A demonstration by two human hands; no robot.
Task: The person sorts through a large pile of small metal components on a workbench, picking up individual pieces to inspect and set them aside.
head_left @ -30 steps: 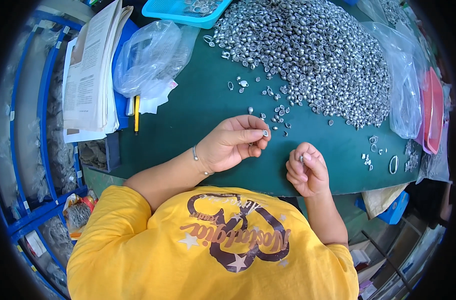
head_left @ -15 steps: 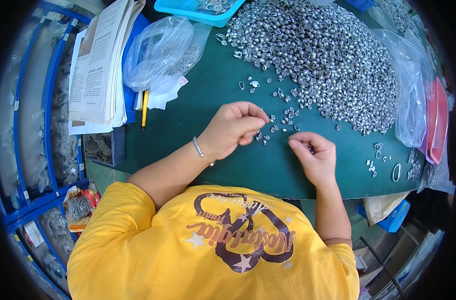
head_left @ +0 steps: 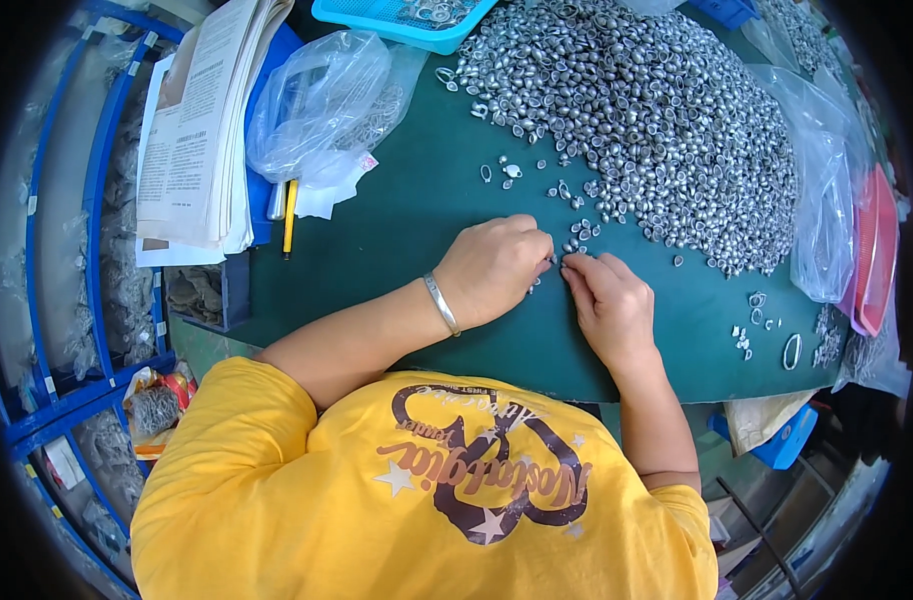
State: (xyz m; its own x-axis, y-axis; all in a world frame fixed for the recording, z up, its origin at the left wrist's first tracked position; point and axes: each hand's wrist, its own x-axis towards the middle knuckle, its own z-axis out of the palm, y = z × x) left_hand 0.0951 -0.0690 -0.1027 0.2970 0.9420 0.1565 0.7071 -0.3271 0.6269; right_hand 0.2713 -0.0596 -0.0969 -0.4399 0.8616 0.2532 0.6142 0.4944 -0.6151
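Observation:
My left hand (head_left: 502, 265), with a silver bangle (head_left: 442, 304) at its wrist, is closed, thumb and fingers pinched around a tiny silver-grey metal piece (head_left: 554, 259). Close to its right, my right hand (head_left: 614, 305) is also pinched, with a small metal piece (head_left: 568, 262) at its fingertips. The two sets of fingertips nearly meet. Just beyond them lie several loose oval metal cups (head_left: 582, 232). A stray piece (head_left: 534, 284) shows by my left fingers. The big heap of these silver, hollow, oval pieces (head_left: 667, 130) spreads behind. My palms are hidden.
Papers (head_left: 192, 130), a clear plastic bag (head_left: 322, 110) and a yellow pen (head_left: 290, 220) are on the left of the green table (head_left: 377, 270). A light-blue basket (head_left: 407, 30) stands at the back. Rightward are a metal ring (head_left: 793, 350), plastic bags (head_left: 822, 200) and a red basket (head_left: 877, 250).
My two hands have come together: the left has moved slightly right and turned palm down, the right has shifted left and up. Their fingertips are now almost touching.

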